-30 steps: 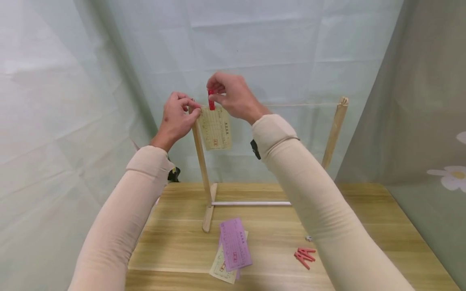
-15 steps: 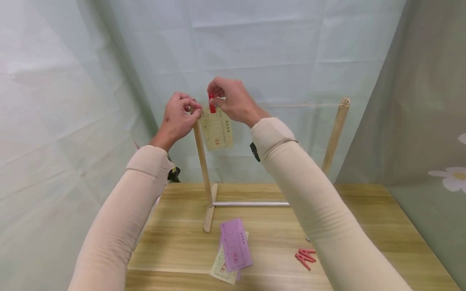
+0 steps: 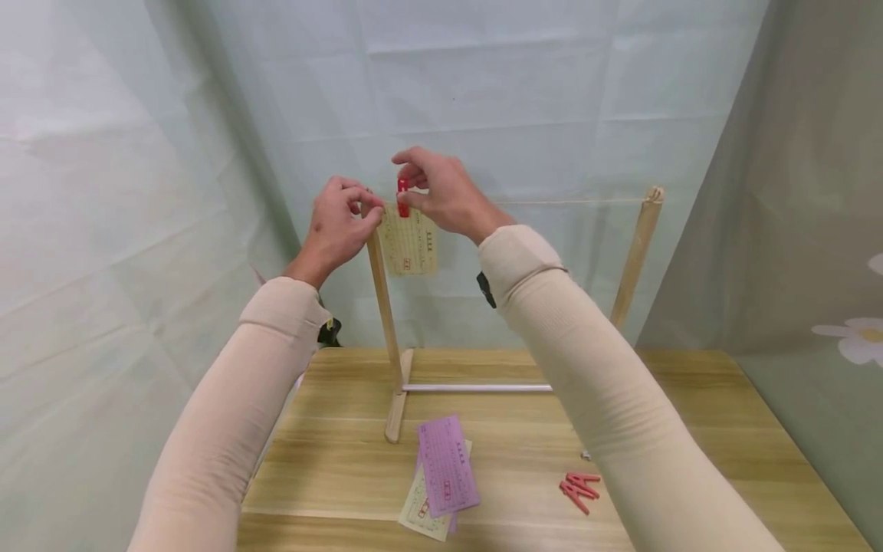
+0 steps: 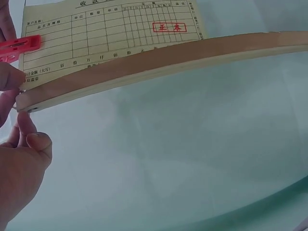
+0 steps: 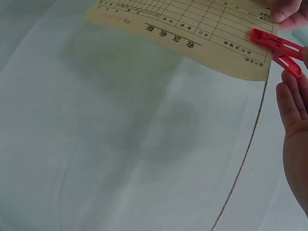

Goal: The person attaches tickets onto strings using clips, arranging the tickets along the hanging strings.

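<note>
My left hand (image 3: pixel 339 222) pinches the top left corner of a pale yellow printed receipt slip (image 3: pixel 412 245), close to the top of the left wooden post (image 3: pixel 381 299). With thumb and fingers, my right hand (image 3: pixel 444 192) holds a red clothespin (image 3: pixel 403 198) over the slip's top edge, at the string (image 3: pixel 572 202). The right wrist view shows the clothespin's jaws over the slip's edge, with my fingers at its handle end. In the left wrist view, the post (image 4: pixel 144 65) crosses in front of the slip (image 4: pixel 110 29).
Purple and yellow slips (image 3: pixel 448 468) lie overlapping on the wooden table (image 3: pixel 510 475). Red clothespins (image 3: pixel 578 491) lie to their right. A white rod (image 3: pixel 476 388) runs along the stand's base, and the right post (image 3: pixel 636 257) carries the string's other end.
The clothespin has moved slightly down over the slip's top edge. My right index finger has straightened somewhat, and the slip's lower edge has risen a little. My left hand keeps its place.
</note>
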Available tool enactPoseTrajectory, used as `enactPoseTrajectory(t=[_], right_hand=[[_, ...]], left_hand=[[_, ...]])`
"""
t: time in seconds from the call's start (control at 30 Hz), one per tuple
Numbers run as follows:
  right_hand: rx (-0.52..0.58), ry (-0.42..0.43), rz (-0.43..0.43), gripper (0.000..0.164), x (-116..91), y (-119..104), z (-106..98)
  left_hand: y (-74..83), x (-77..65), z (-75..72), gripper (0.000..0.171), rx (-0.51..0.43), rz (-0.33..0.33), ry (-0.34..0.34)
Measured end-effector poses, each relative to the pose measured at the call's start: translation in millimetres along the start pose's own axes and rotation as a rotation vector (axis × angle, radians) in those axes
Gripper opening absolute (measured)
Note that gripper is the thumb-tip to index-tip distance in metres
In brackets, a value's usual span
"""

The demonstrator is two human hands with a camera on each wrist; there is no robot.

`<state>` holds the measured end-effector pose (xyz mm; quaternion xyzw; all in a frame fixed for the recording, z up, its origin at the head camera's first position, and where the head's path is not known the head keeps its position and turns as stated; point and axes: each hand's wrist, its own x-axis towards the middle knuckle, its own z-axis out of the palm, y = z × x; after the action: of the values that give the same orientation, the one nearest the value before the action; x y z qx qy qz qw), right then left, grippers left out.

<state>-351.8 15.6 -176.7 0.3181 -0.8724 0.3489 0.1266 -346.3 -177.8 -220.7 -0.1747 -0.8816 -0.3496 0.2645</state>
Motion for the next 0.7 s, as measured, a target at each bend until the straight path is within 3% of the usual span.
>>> enactPoseTrajectory(t=[0.3, 0.43, 0.7], right_hand=[[-0.039, 0.004, -0.010, 0.055, -3.3, 0.9, -3.2], [-0.080, -0.001, -0.039, 0.056, -10.7, 1.7, -9.4], [-0.115, 0.068, -0.177, 0.048, -59.2, 17.3, -35.8]], left_hand=[[4.0, -1.5, 3.6, 0.023, 0.020, 0.052, 0.054], [3.7, -5.4, 4.0, 0.021, 0.016, 0.123, 0.101], [-3.0, -27.7, 3.2, 0.014, 0.003, 0.285, 0.188]])
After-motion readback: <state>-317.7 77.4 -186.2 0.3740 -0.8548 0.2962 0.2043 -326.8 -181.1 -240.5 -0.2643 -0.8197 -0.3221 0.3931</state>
